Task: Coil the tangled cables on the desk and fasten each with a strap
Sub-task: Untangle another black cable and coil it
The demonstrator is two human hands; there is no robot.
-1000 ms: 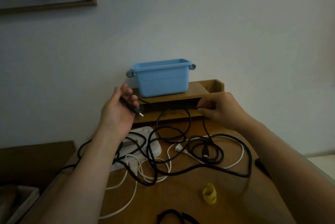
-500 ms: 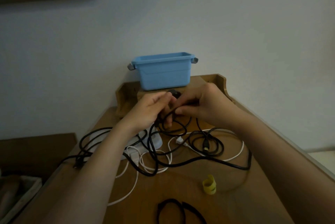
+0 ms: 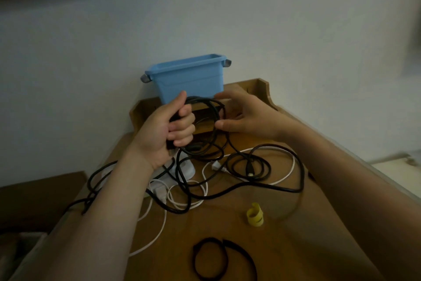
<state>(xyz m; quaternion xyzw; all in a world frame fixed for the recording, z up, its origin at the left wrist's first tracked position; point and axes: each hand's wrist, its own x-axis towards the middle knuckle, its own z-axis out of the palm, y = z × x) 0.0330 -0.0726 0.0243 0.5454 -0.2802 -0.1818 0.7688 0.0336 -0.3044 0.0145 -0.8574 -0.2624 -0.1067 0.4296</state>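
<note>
coiling the first cable is the step in hand: the left hand point(image 3: 169, 127) is closed in a fist round a few gathered loops of the black cable point(image 3: 213, 110), held up above the desk point(image 3: 227, 226) in front of the blue bin point(image 3: 191, 80); the right hand point(image 3: 248, 119) is spread loose, thumb tip touching the loops' right side, gripping nothing

the rest of that cable trails down into the heap, crossing a white cable point(image 3: 289, 171) and other black loops, so the next move likely calls for drawing slack free without snagging, laying one more loop into the left fist

the cable looks thin, limp and springy, its loops uneven; none is fastened, and a yellow strap point(image 3: 254, 215) and a black strap point(image 3: 218, 258) lie unused nearer the person
</note>
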